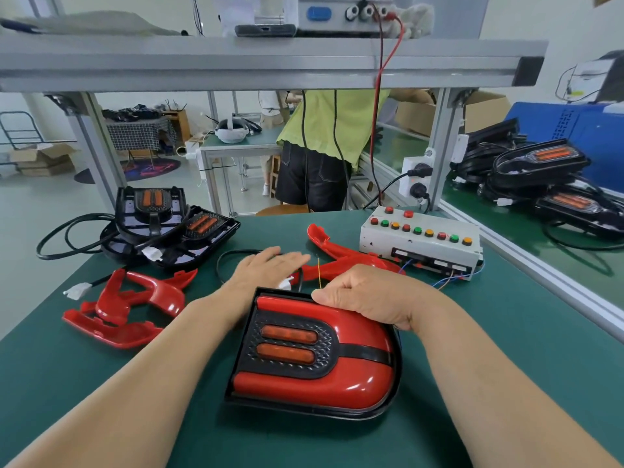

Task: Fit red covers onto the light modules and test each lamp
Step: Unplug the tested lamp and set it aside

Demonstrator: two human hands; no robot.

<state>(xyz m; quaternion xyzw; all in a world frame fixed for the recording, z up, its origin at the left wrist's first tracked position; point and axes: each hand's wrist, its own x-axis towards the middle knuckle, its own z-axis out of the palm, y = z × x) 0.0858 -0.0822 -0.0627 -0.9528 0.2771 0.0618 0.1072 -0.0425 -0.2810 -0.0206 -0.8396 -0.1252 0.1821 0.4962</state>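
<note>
A black lamp module [324, 349] with a glossy red plastic cover [320, 390] fitted over it is seen lying flat near the front of the green bench mat [506, 366], its two orange lenses turned upward. Its far edge is grasped by the right hand [368, 298], whose fingers are curled down over the rim. The left hand [270, 268] is held just beyond the module, palm down, fingers straight and released, laid above a thin black cable [223, 265] and beside a small white plug connector [286, 284]. Loose red covers [125, 309] are piled at the left of the mat, and one more spare red cover [344, 261] lies behind the hands. Uncovered black modules [169, 224] are stacked at the far left corner. A white test box with coloured buttons [422, 238] is placed at the far right, thin wires trailing from its front.
</note>
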